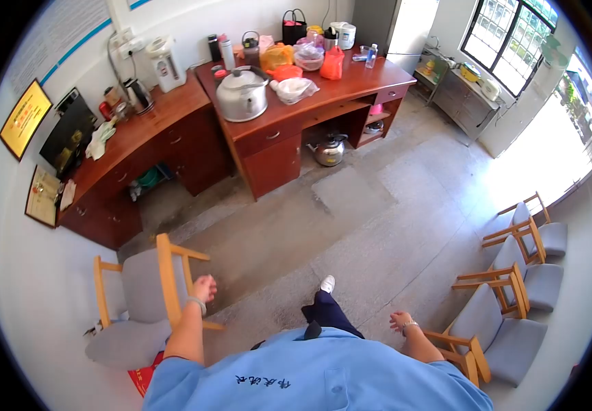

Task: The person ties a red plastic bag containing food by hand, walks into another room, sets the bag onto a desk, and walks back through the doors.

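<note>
My left hand point(205, 288) hangs beside a wooden-armed chair point(150, 281) with grey upholstery, close to its armrest. Its fingers are loosely bent and hold nothing that I can see. On the other side, my right hand point(400, 320) hangs free with the fingers a little apart, nothing in it. A row of grey chairs point(477, 318) stands to its right. One white shoe point(328, 283) is stretched forward on the floor under dark trousers.
Ahead stands a red-brown desk point(255, 144) bearing a large metal pot point(241, 94), bags and bottles. A kettle point(330, 150) sits on the floor beneath it. A curved desk point(166, 113) is at left, a metal cabinet point(465, 103) at back right, near a bright doorway.
</note>
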The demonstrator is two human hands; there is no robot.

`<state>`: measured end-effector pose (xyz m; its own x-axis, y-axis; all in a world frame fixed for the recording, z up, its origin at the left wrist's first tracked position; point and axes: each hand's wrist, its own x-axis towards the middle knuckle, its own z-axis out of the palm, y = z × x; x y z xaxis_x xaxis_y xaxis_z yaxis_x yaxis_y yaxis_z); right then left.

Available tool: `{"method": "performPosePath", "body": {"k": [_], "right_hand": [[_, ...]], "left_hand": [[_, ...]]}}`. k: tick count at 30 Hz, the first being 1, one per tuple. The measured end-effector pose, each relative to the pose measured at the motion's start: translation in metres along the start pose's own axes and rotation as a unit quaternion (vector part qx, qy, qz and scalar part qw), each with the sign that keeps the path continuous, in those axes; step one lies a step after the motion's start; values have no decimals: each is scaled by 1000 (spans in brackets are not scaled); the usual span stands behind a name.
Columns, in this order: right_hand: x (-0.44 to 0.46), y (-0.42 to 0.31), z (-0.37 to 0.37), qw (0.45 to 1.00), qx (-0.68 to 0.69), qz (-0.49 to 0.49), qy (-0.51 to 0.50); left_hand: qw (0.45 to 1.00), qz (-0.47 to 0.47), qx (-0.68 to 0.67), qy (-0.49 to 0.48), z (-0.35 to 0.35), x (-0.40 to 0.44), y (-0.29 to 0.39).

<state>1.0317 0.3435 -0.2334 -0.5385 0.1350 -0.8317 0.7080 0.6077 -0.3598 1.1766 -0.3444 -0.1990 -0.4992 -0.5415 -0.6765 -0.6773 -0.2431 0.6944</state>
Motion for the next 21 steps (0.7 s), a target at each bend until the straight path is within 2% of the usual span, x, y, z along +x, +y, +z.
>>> {"method": "performPosePath", "body": {"k": [1, 3, 5, 7, 8, 9, 10, 11, 13, 15, 17, 20, 21], "right_hand": [[7, 2, -17, 999, 29, 29, 9], [29, 9, -36, 995, 65, 69, 10], [22, -33, -60, 996, -17, 86, -9], [39, -89, -80, 996, -44, 77, -22], [53, -105, -90, 997, -32, 69, -24], [66, -118, -102, 997, -21, 64, -25], [102, -129, -111, 994, 48, 89, -28], [118, -148, -120, 996, 62, 62, -21], [154, -203, -151, 998, 59, -2, -14], [197, -257, -182, 997, 40, -65, -10], [228, -310, -214, 993, 28, -115, 7], [261, -369, -253, 993, 63, -99, 23], [267, -391, -270, 993, 77, -81, 27]], "left_hand": [[997, 24, -68, -4, 26, 23, 53], [987, 115, -113, -8, 89, 33, 142], [988, 128, -84, -34, 157, 48, 187], [986, 99, 54, -127, 220, 63, 207], [965, 97, 141, -198, 245, 65, 212], [931, 91, 226, -270, 266, 69, 213], [893, 88, 295, -329, 279, 87, 201], [845, 82, 361, -387, 291, 107, 190], [850, -38, 419, -317, 308, 83, 235], [930, -98, 285, -212, 313, 116, 224], [973, -157, 138, -101, 310, 156, 222], [954, -253, 154, -46, 325, 223, 243], [955, -232, 174, -58, 349, 246, 273]]}}
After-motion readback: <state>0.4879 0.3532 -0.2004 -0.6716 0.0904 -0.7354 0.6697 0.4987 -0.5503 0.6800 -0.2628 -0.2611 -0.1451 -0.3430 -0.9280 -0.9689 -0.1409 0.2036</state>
